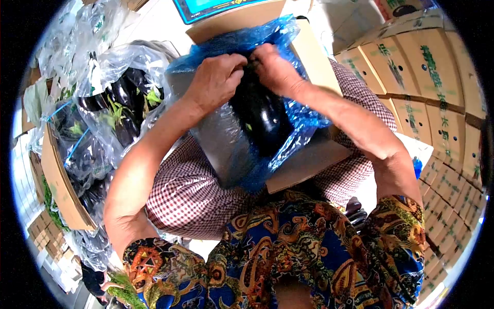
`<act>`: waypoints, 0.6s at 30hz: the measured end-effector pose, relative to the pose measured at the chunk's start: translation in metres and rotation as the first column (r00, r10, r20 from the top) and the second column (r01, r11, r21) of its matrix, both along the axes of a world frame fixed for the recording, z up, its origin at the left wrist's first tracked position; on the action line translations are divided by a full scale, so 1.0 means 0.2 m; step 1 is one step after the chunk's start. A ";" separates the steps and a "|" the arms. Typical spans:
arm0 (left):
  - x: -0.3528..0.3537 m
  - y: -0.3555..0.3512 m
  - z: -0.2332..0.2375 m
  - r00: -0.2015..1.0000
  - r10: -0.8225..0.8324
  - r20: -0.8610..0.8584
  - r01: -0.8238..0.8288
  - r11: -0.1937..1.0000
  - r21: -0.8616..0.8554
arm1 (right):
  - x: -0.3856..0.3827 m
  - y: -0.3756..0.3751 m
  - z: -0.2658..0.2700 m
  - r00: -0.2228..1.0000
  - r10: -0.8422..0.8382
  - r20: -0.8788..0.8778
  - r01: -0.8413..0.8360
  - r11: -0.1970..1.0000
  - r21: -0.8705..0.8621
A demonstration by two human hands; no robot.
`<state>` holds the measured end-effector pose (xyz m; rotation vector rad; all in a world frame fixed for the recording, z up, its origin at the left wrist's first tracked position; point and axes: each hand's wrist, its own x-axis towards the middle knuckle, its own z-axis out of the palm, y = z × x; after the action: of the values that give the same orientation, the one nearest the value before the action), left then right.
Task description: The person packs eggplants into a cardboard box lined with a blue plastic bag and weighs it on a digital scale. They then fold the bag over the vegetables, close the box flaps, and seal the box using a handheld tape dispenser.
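Blue plastic film (296,131) lines an open cardboard box (314,159) resting on the person's lap, and a dark, glossy aubergine (262,121) lies inside it, its upper end right under the fingertips and its body stretching away below them. The left hand (216,80) and the right hand (278,69) meet knuckle to knuckle at that upper end, both with fingers curled closed. Whether they pinch the stem or the bunched film there cannot be told. Judging by how things lie, the box is lined and at least one aubergine is in place, while the film hangs loose and ungathered around and below the fingers and the box flaps stand open. Well out to the left of the left fingers, clear bags of aubergines (118,98) fill another carton, so plenty of produce remains unboxed. To the right of the right fingers stand stacked cartons (437,87) printed with green characters, too warped to read. Just beyond the fingertips is a teal panel (206,7), with nothing legible on it.
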<state>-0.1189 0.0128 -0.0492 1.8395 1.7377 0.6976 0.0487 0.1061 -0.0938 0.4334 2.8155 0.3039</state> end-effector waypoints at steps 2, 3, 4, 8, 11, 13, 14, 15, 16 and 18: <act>-0.02 -0.02 0.03 0.997 0.074 -0.013 -0.073 0.995 0.074 | 0.07 0.05 -0.07 0.698 -0.531 -0.480 0.041 0.699 -0.714; -0.05 -0.04 0.04 0.992 0.115 -0.053 -0.105 0.981 0.162 | 0.10 0.03 -0.05 0.638 -0.473 -0.608 -0.035 0.771 -0.636; -0.07 -0.06 0.05 0.984 0.154 -0.087 -0.129 0.961 0.247 | 0.13 0.02 0.03 0.665 -0.414 -0.622 -0.092 0.780 -0.619; -0.14 -0.10 0.10 0.921 0.274 -0.279 -0.133 0.890 0.435 | 0.22 0.07 0.46 0.671 -0.462 -0.580 -0.069 0.740 -0.669; -0.15 -0.07 0.10 0.863 0.335 -0.379 -0.140 0.878 0.459 | 0.18 0.20 0.52 0.647 -0.456 -0.611 0.119 0.852 -0.510; -0.14 -0.06 0.08 0.818 0.329 -0.472 -0.119 0.899 0.421 | 0.15 0.29 0.40 0.746 -0.331 -0.578 0.151 0.929 -0.337; -0.16 -0.07 0.04 0.792 0.296 -0.534 -0.089 0.921 0.379 | 0.13 0.31 0.35 0.800 -0.313 -0.512 0.181 0.939 -0.292; -0.18 -0.07 0.01 0.762 0.261 -0.592 -0.062 0.940 0.334 | 0.09 0.29 0.35 0.853 -0.264 -0.451 0.166 0.955 -0.246; -0.20 -0.07 -0.01 0.730 0.222 -0.646 -0.039 0.958 0.285 | 0.07 0.29 0.33 0.875 -0.190 -0.445 0.113 0.974 -0.195; -0.20 -0.07 -0.02 0.837 0.286 -0.466 -0.145 0.938 0.315 | 0.03 0.32 0.29 0.924 -0.130 -0.359 0.091 0.988 -0.124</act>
<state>-0.1579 -0.0021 -0.0524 2.1741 2.3192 0.5881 0.0538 0.1708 -0.0352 0.6861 3.1317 0.0515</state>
